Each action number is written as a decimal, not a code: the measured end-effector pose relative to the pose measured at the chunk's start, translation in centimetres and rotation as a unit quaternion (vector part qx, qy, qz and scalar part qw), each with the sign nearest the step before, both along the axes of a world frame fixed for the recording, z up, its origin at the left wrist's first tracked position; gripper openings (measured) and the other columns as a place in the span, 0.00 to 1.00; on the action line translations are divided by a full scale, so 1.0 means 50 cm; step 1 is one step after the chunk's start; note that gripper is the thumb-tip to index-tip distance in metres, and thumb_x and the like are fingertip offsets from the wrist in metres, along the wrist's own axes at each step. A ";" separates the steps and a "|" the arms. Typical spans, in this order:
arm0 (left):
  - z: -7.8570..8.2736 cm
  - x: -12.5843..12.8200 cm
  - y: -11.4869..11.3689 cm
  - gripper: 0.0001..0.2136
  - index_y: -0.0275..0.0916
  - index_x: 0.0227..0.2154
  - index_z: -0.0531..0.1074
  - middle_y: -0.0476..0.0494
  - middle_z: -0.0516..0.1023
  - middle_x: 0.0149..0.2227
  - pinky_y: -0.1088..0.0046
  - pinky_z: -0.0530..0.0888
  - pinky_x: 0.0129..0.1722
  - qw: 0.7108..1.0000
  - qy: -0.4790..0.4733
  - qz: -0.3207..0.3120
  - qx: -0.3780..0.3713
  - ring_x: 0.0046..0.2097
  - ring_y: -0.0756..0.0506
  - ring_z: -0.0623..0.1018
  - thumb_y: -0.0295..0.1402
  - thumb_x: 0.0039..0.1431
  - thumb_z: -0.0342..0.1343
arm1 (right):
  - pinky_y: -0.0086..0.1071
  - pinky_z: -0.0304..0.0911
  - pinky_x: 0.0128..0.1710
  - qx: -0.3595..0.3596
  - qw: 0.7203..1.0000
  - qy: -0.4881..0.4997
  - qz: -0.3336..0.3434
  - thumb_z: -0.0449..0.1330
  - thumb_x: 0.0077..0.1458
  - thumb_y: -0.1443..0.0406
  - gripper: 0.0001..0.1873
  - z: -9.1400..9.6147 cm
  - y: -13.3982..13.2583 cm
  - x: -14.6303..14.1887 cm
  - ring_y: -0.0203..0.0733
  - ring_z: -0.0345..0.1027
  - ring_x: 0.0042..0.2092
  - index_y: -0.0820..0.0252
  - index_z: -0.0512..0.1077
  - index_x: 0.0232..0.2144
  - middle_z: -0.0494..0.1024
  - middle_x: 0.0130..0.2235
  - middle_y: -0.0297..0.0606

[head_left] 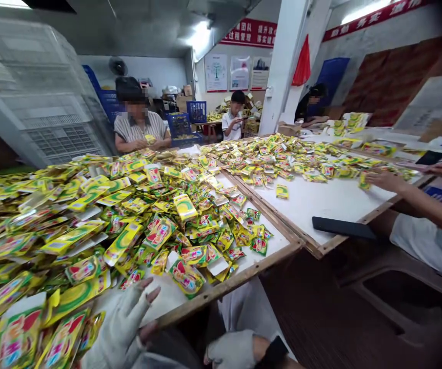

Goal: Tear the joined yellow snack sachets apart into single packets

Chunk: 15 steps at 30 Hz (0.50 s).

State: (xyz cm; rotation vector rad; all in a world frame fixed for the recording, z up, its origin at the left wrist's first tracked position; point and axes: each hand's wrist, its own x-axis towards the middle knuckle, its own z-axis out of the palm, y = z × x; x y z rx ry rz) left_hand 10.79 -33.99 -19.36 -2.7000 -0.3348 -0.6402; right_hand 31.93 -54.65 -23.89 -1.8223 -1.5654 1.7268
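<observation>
My left hand (pixel 119 320), in a pale fingerless glove, is at the table's near edge with its fingers apart and nothing seen in them. Beside it lies a big heap of yellow-green printed cartons (pixel 123 243) mixed with small fruit-printed sachets (pixel 259 246). Just beyond its fingers an open-flapped carton (pixel 186 277) rests on the white tabletop (pixel 163 297). Below the table edge, close to my body, is my right hand (pixel 232 351), also gloved, with a black band on the wrist. Its fingers are mostly out of sight, so its hold cannot be made out.
A wooden rim (pixel 236 282) edges the table. On the adjoining table lie more cartons (pixel 282 191) and a dark flat object (pixel 342 227). A co-worker's hand (pixel 384 180) touches cartons at right. Another person (pixel 140 123) sits across. Stacked crates (pixel 59 118) stand left, a plastic stool (pixel 405 292) right.
</observation>
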 end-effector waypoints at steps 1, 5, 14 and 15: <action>0.007 0.021 -0.009 0.30 0.51 0.57 0.57 0.47 0.58 0.62 0.74 0.71 0.54 0.999 -0.008 0.032 -0.020 0.61 0.48 0.63 0.48 0.49 0.51 | 0.24 0.65 0.44 -0.001 0.999 0.008 0.040 0.59 0.47 0.71 0.21 0.009 -0.005 0.018 0.30 0.70 0.43 0.55 0.72 0.46 0.76 0.41 0.33; 0.026 0.143 -0.030 0.35 0.56 0.58 0.55 0.47 0.46 0.66 0.52 0.59 0.63 0.992 0.037 0.047 -0.108 0.65 0.39 0.55 0.54 0.45 0.51 | 0.23 0.64 0.44 0.182 0.981 -0.039 -0.053 0.55 0.51 0.61 0.19 0.095 -0.030 0.079 0.30 0.70 0.42 0.54 0.72 0.46 0.77 0.41 0.32; 0.077 0.176 0.171 0.30 0.48 0.54 0.62 0.42 0.45 0.65 0.51 0.46 0.67 0.958 -0.061 0.256 -0.118 0.67 0.37 0.48 0.54 0.49 0.44 | 0.50 0.46 0.63 0.330 0.818 -0.400 -0.248 0.58 0.45 0.51 0.38 0.101 0.161 0.148 0.53 0.45 0.64 0.44 0.56 0.59 0.53 0.63 0.38; 0.089 0.148 0.191 0.28 0.49 0.54 0.63 0.43 0.46 0.65 0.50 0.46 0.66 0.952 -0.060 0.278 -0.114 0.67 0.37 0.48 0.52 0.51 0.43 | 0.50 0.47 0.63 0.324 0.809 -0.414 -0.265 0.56 0.47 0.52 0.33 0.094 0.175 0.158 0.53 0.46 0.64 0.46 0.59 0.57 0.54 0.63 0.38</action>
